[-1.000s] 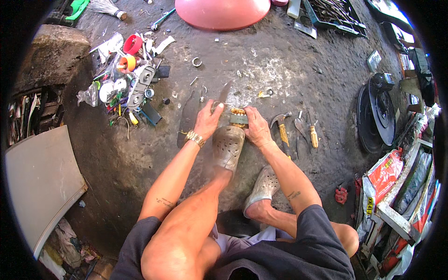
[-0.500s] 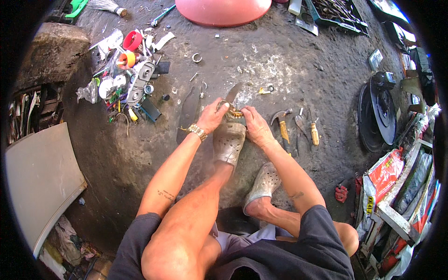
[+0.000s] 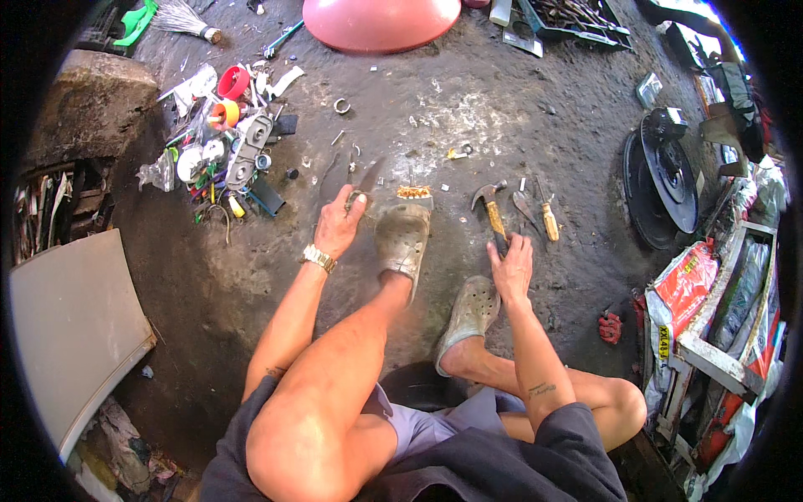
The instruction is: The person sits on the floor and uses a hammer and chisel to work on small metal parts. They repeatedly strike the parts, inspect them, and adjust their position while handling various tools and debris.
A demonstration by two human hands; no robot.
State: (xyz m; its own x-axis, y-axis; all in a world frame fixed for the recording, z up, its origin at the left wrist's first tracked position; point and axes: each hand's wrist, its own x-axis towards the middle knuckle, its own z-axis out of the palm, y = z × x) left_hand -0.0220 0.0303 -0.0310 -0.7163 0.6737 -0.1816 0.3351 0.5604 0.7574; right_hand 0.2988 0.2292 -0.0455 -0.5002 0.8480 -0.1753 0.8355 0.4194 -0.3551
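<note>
My left hand [image 3: 336, 226], with a gold watch on its wrist, is closed round a knife-like tool with a broad dark blade [image 3: 369, 174]; its handle is mostly hidden. The blade points up and away, blurred. At the toe of my left clog [image 3: 401, 238] lies a small part with a gold-coloured row [image 3: 413, 192], touched by neither hand. My right hand [image 3: 512, 266] grips the handle end of a claw hammer [image 3: 493, 212], whose head points away. Right of the hammer lie pliers [image 3: 525, 209] and a screwdriver [image 3: 548, 212] with a yellowish handle.
A heap of plastic and metal scraps [image 3: 242, 151] lies at the left. A pink basin [image 3: 381, 25] stands at the far side. Black discs [image 3: 661, 180] and a white frame with bags [image 3: 711, 351] are at the right. A pale panel [image 3: 79, 335] leans at the left.
My left hand has drawn left with the blade, away from the gold-coloured part. My right hand has let go of that part, moved right and taken hold of the hammer handle.
</note>
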